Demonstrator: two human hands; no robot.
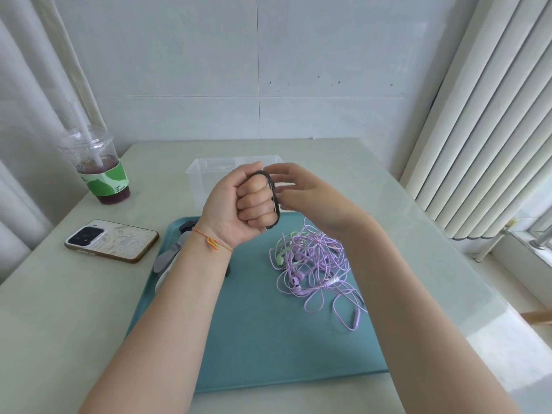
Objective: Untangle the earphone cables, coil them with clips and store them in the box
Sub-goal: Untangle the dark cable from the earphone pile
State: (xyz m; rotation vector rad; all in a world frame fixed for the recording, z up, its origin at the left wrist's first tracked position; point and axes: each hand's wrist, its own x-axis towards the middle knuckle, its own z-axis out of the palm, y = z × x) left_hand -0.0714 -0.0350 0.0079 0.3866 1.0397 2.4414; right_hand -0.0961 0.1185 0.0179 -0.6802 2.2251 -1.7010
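Black cable coil (274, 201) around left fist (239, 204)

Head-worn view, forward and down, close over table (74, 294)

White tiled wall (268, 55); blinds (493, 115) right; daylight.

Home or office corner, tiled wall (298, 55), window blinds (478, 130), iced drink cup (98, 168), phone (112, 240)
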